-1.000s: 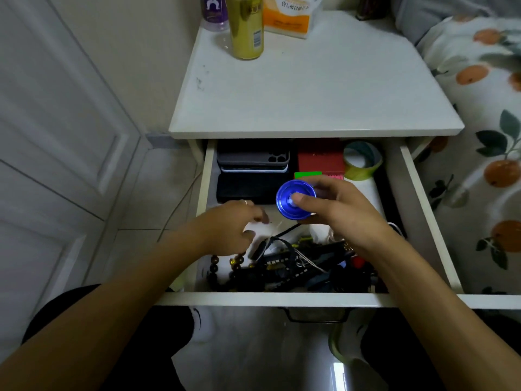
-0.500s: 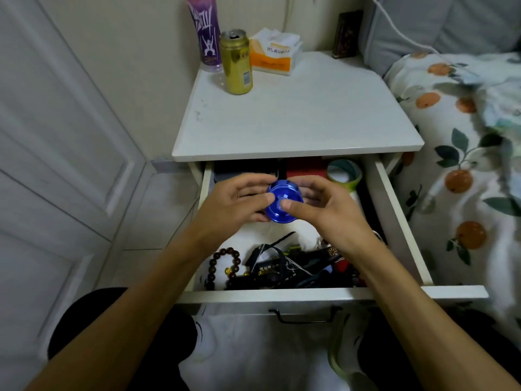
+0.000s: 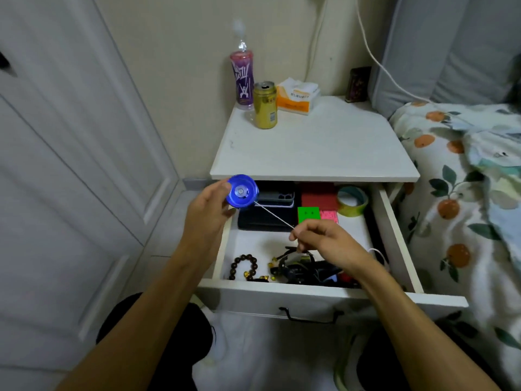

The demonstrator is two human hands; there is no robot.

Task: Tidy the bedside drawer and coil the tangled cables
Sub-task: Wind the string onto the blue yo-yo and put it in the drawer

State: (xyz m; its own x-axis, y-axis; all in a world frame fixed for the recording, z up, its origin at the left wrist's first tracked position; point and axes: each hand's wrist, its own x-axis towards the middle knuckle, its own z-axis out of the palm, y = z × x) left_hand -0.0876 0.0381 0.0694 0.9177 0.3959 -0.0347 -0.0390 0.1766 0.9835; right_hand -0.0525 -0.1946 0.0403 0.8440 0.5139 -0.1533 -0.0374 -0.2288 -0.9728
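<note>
Tangled cables (image 3: 307, 268) at the drawer (image 3: 310, 292) front lie partly hidden behind the right hand (image 3: 327, 244), which pinches a string (image 3: 275, 217); the left hand (image 3: 208, 210) grips its blue yo-yo (image 3: 242, 191) above the drawer's left wall.

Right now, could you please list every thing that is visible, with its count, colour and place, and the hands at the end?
yo-yo: 1, blue, above drawer's left edge
string: 1, white, between yo-yo and right hand
drawer: 1, white, open
phone cases: stack, grey and black, drawer back left
cube: 1, green face, drawer middle
tape roll: 1, yellow-green, drawer back right
bead bracelet: 1, brown, drawer front left
cable tangle: black, drawer front
can: 1, gold, nightstand top
bottle: 1, purple, behind can
tissue pack: 1, orange-white, nightstand top
left hand: holds yo-yo
right hand: pinches string
</note>
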